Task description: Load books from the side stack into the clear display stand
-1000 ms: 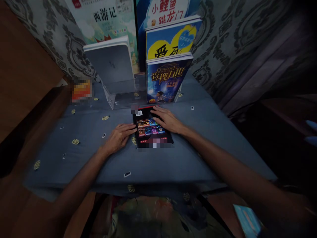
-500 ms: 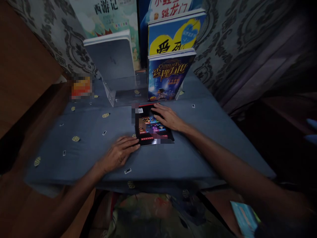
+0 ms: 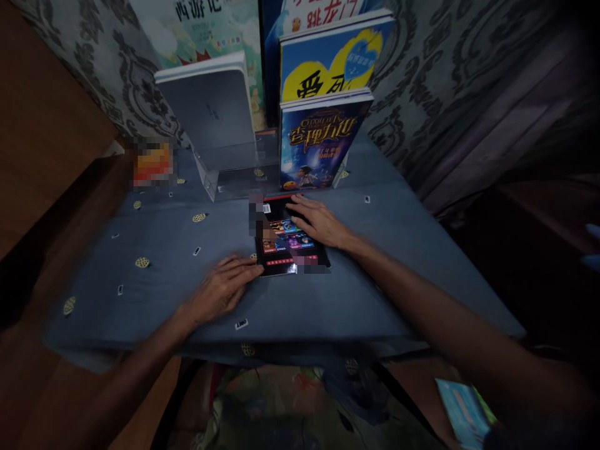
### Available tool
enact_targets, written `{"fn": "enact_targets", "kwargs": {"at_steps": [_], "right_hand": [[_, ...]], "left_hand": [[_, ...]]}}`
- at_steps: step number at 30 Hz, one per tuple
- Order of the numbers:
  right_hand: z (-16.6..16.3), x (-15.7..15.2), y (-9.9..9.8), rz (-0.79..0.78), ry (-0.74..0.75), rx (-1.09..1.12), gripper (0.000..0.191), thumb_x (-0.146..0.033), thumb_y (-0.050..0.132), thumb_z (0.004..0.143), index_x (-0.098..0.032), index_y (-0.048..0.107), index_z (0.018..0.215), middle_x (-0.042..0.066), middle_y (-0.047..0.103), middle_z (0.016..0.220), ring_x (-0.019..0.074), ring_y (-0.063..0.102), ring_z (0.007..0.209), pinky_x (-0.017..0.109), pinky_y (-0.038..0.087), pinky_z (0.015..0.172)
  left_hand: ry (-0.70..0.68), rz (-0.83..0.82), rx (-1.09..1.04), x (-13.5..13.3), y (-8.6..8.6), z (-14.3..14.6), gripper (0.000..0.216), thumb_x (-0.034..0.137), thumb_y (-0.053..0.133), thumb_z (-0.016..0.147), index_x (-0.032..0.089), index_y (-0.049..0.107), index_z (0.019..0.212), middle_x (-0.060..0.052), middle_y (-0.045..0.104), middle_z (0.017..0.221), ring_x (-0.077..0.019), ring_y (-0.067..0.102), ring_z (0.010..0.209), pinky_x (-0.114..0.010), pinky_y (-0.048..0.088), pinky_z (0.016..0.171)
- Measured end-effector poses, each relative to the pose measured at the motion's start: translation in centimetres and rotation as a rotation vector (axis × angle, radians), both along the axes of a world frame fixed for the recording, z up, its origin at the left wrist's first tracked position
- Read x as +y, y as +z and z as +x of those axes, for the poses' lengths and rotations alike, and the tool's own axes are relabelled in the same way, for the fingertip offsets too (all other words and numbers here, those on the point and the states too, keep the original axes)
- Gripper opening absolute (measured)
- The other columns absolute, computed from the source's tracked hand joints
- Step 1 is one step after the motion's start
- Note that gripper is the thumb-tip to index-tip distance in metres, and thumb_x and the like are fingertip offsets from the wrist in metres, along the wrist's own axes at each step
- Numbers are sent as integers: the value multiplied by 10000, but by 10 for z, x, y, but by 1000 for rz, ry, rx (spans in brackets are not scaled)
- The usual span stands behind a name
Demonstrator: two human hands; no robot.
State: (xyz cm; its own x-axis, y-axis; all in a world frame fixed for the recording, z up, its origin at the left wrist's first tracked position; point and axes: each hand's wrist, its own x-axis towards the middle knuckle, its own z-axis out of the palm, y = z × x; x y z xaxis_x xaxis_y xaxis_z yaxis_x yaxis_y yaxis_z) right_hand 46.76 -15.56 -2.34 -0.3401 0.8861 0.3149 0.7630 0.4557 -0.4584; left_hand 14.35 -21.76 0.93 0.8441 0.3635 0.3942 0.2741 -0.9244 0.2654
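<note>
Lying flat, black book (image 3: pixel 285 255), long axis forward, barcode (image 3: pixel 267 209) far left

At the upper left of the frame, the pale green book (image 3: pixel 218 31) reads "西游记", clipped by the top edge; at top centre, "跳龙门" stands on the dark blue book (image 3: pixel 323 14); below it, the blue-and-yellow book (image 3: pixel 325 62) shows "爱" and part of "死", with a "2" in its heart; in front, "CHARLIE" and "查理九世" title the purple-blue book (image 3: pixel 321 140); centre, the black book (image 3: pixel 288 240) bears lettering too small to read.
</note>
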Motion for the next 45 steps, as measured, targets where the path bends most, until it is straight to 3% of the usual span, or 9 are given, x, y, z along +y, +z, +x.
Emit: {"fn": "enact_targets", "kwargs": {"at_steps": [9, 19, 23, 28, 33, 38, 45], "right_hand": [[-1, -1, 1, 25, 2, -21, 486, -373, 425, 1005, -185, 553, 1435, 111, 484, 1550, 308, 390, 1470, 580, 346, 1194], [0, -2, 1, 7, -20, -15, 482, -360, 433, 1000, -152, 570, 1413, 141, 491, 1540, 303, 420, 1452, 561, 359, 1185], [-1, -3, 3, -11, -22, 16, 460, -360, 443, 993, -214, 580, 1407, 90, 523, 1522, 292, 424, 1449, 569, 366, 1180], [-5, -8, 6, 36, -137, -8, 424, -387, 487, 966, -227, 649, 1324, 106, 538, 1499, 363, 444, 1410, 645, 345, 1138], [-7, -11, 9, 39, -254, -8, 417, -394, 522, 934, -180, 690, 1250, 168, 608, 1349, 395, 549, 1239, 628, 431, 1040], [0, -9, 11, 66, -240, 147, 399, -342, 422, 982, -212, 654, 1280, 117, 682, 1194, 293, 638, 1125, 489, 510, 1004], [10, -2, 8, 47, -336, 485, 404, -365, 361, 1000, -233, 584, 1311, 102, 717, 1241, 277, 707, 1089, 501, 545, 968]], "left_hand": [[8, -9, -52, 29, -8, 11, 495, 72, 463, 965, 264, 531, 1416, -88, 688, 1317, -217, 636, 1245, -487, 520, 1034], [140, -1, -36, 85, -15, 27, 436, 81, 466, 941, 236, 629, 1315, -76, 678, 1341, -239, 621, 1278, -507, 519, 1043], [205, -2, -29, 106, -19, 36, 418, 77, 471, 921, 223, 669, 1259, -64, 693, 1318, -236, 632, 1264, -508, 508, 1063], [247, -16, -5, 119, -16, 45, 377, 109, 491, 923, 219, 682, 1229, -59, 717, 1276, -248, 621, 1271, -521, 487, 1075], [246, 6, 10, 120, -12, 56, 356, 105, 493, 910, 200, 701, 1184, -81, 725, 1249, -240, 663, 1191, -499, 501, 1046], [218, 54, 19, 123, -12, 73, 359, 105, 478, 916, 192, 702, 1183, -94, 724, 1245, -236, 664, 1177, -509, 487, 1055], [169, 109, 79, 131, -8, 109, 369, 88, 495, 896, 160, 698, 1195, -111, 722, 1247, -245, 675, 1144, -481, 506, 1011]]}}
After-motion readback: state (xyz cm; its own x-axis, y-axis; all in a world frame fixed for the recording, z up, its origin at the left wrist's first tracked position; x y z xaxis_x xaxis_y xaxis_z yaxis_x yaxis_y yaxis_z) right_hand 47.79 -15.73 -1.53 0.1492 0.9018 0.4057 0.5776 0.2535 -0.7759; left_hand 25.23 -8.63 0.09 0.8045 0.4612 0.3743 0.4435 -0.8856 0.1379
